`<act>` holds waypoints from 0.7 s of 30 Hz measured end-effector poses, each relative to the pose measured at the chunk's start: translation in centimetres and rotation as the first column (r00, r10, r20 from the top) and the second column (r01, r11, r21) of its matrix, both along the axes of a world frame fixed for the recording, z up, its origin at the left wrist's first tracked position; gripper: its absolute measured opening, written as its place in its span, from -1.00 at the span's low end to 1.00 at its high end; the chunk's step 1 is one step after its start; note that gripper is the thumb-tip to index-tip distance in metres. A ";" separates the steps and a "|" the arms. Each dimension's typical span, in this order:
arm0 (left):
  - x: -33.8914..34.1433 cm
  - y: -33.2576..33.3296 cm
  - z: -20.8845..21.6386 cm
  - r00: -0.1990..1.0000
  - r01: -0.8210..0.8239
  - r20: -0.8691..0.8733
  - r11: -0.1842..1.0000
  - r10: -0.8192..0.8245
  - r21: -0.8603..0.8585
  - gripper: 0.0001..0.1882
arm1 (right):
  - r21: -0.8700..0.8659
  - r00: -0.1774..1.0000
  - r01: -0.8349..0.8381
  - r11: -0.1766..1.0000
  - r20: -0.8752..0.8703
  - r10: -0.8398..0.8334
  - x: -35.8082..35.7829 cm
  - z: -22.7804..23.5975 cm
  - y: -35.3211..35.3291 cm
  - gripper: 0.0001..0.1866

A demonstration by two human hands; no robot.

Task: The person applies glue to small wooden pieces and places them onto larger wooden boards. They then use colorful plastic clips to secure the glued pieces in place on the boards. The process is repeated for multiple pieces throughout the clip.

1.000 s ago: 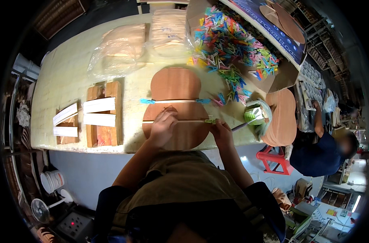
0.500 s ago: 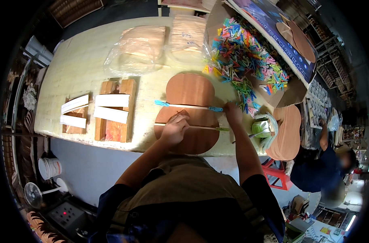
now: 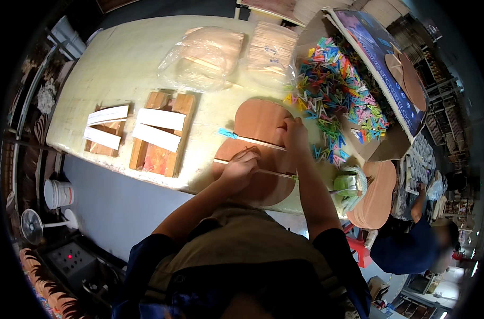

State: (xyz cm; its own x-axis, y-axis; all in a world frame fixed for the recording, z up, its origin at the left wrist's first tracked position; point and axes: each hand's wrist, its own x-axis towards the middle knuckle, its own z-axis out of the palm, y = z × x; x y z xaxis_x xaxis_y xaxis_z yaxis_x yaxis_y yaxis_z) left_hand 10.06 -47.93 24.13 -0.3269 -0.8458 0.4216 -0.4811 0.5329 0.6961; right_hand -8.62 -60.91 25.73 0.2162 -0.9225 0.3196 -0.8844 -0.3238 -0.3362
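A guitar-shaped brown wooden panel (image 3: 260, 118) lies on the table in front of me. Two thin pale wooden strips cross it; the upper strip (image 3: 260, 143) spans the waist. A blue clothespin (image 3: 227, 133) grips its left end, while its right end is hidden by my arm. At the lower strip's right end sits a green clothespin (image 3: 294, 177). My left hand (image 3: 242, 169) rests closed over the panel's middle, with something thin and brown at its fingertips. My right hand (image 3: 296, 134) is at the panel's upper right edge, fingers closed; what they pinch is hidden.
A large open carton (image 3: 385, 148) at right spills colourful clothespins (image 3: 337, 87). Wooden blocks (image 3: 173, 154) with white strips stand left; bagged wood strips (image 3: 212, 50) lie behind. A green container (image 3: 346, 183) and stacked panels (image 3: 373, 196) are at right. A co-worker (image 3: 406, 244) is beyond.
My right hand has moved from beside the upper strip's right end up and inward to the panel's edge. My left hand stays over the panel. The whole view has tilted and shifted.
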 end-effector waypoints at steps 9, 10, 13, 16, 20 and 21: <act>0.1 0.0 -2.2 0.999 -0.003 -0.038 1.000 0.003 -0.011 -0.92 | 0.470 0.472 -0.787 0.400 0.876 -0.101 12.3 0.7 1.6 -0.82; 0.0 0.1 -2.9 0.996 -0.015 -0.087 1.000 0.017 0.021 -0.92 | 0.512 0.523 -0.768 0.384 0.848 -0.083 14.2 0.5 2.1 -0.87; -1.1 0.3 -4.8 0.763 0.105 -0.628 0.928 0.155 0.357 -0.86 | 0.592 0.661 -0.730 0.342 0.739 0.131 17.4 -0.2 3.5 -0.87; -1.3 0.1 -6.1 0.895 -0.055 -0.430 0.985 0.121 0.163 -0.81 | 0.749 0.760 -0.642 0.163 0.594 0.264 18.1 -0.6 3.4 -0.84; -0.8 -0.2 -4.7 0.970 -0.107 -0.227 0.991 0.087 -0.078 -0.77 | 0.839 0.825 -0.537 0.082 0.503 0.257 17.0 -0.2 2.8 -0.80; -0.5 -0.2 -3.8 0.975 -0.061 -0.213 0.998 0.058 -0.009 -0.75 | 0.833 0.819 -0.549 0.065 0.521 0.242 16.4 0.1 2.7 -0.79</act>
State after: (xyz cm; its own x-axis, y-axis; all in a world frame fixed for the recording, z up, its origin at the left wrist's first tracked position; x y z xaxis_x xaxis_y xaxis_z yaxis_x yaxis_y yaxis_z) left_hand 9.60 -48.11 20.32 -0.1776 -0.8541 0.4888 -0.3539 0.5189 0.7781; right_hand 7.80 -58.23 25.88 0.7372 -0.3169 -0.5967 -0.6027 0.0909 -0.7928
